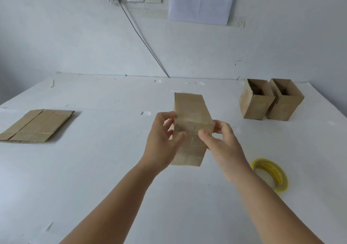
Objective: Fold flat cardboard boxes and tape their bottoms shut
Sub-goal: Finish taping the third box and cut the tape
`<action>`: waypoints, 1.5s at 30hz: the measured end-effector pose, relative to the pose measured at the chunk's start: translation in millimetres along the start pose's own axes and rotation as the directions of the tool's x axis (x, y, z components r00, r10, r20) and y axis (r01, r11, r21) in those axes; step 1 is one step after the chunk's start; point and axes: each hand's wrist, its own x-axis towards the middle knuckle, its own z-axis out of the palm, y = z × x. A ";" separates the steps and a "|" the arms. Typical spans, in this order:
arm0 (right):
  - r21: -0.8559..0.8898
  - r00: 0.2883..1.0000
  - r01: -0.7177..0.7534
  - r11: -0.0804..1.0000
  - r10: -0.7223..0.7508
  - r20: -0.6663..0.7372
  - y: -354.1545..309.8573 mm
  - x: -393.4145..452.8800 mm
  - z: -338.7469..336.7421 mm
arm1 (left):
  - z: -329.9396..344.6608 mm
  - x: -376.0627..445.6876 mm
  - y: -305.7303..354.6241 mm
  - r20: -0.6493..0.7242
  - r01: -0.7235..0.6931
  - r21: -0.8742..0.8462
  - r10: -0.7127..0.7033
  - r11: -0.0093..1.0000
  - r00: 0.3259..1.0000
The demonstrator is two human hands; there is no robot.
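Note:
A small brown cardboard box is held up above the middle of the white table, its long side running away from me. My left hand grips its left side, thumb on the near face and fingers curled round the edge. My right hand pinches its right side, thumb on the near face. A roll of tape on a yellow core lies on the table just right of my right forearm.
Flat unfolded cardboard boxes lie at the left of the table. Two folded boxes stand open-topped at the back right. A cable runs down the wall from a socket to the table's back edge.

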 end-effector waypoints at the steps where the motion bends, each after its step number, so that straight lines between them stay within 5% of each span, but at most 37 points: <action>1: 0.022 0.999 0.015 1.000 -0.014 -0.044 -1.7 -0.5 3.7 | 2.9 -0.1 1.2 -0.018 -0.016 -0.007 0.016 1.000 1.000; 13: -0.065 0.938 -0.068 0.996 0.042 -0.344 31.8 -0.4 18.1 | 22.9 -3.1 -20.1 -0.121 0.134 -0.138 -0.151 0.981 0.981; 26: -0.230 0.946 -0.142 0.963 0.064 -0.317 71.5 -10.7 20.6 | 6.0 -3.6 -74.8 -0.112 0.334 0.204 -0.317 0.920 0.942; 32: -0.357 0.938 -0.250 0.900 0.133 -0.321 92.6 -20.1 9.9 | 12.7 -1.4 -97.0 -0.027 0.335 0.334 -0.346 0.881 0.938; 45: -0.344 0.878 -0.209 0.915 0.021 -0.478 87.7 79.4 -54.6 | 99.4 94.3 -97.7 -0.074 0.221 0.417 -0.210 0.882 0.975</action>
